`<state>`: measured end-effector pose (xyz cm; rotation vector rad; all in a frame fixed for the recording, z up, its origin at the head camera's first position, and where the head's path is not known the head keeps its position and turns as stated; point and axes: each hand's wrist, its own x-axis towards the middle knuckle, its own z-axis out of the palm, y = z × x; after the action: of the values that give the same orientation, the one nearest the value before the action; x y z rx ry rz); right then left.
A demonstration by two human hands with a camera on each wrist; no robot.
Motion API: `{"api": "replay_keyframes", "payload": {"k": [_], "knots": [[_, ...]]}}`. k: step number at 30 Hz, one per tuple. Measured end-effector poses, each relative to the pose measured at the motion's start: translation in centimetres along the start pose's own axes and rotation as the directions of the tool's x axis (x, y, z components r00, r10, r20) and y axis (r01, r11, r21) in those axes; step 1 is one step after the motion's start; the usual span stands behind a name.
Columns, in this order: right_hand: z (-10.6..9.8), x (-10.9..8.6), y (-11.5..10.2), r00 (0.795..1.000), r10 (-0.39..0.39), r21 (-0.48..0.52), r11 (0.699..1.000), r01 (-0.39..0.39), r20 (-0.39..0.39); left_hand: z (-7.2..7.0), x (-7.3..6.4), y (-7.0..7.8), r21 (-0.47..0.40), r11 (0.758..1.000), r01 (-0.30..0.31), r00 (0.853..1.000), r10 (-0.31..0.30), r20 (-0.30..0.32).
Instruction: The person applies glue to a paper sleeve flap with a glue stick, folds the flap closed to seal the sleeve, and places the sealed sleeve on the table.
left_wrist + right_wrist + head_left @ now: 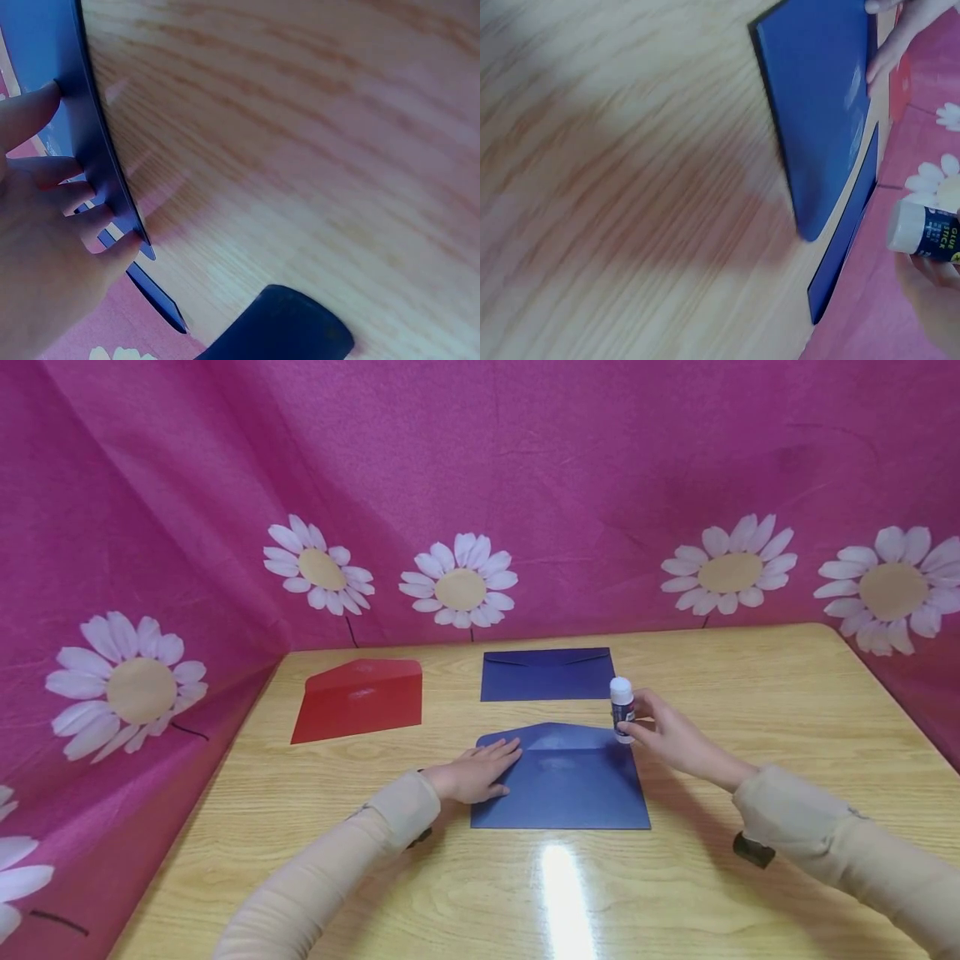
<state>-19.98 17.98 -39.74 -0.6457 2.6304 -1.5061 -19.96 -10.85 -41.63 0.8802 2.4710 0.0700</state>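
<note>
A blue envelope (562,793) lies on the table with its flap opened out away from the person. My left hand (478,772) rests on its left side, fingers spread over the flap and body; the left wrist view shows those fingers (82,217) along the envelope's edge. Above the flap's right corner, my right hand (667,735) holds a glue stick (622,714) upright between thumb and fingers. Its white end and dark label reading "GLUE STICK" show in the right wrist view, where the envelope (817,112) lies beside it.
At the back left lies a red envelope (360,706) with its flap unfolded. A darker blue envelope (547,681), flap folded down, lies behind the one under my hand. The wooden table (787,710) meets a pink flowered cloth (570,485) at the back and left.
</note>
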Motion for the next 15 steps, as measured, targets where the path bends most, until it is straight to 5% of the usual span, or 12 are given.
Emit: {"api": "replay_keyframes", "payload": {"k": [15], "knots": [[-3.0,-0.5,2.9,0.994,0.064,-0.081,0.994,-0.072,-0.091,0.0,0.0,0.0,-0.002,1.0,0.008,1.0,-0.008,0.002]]}}
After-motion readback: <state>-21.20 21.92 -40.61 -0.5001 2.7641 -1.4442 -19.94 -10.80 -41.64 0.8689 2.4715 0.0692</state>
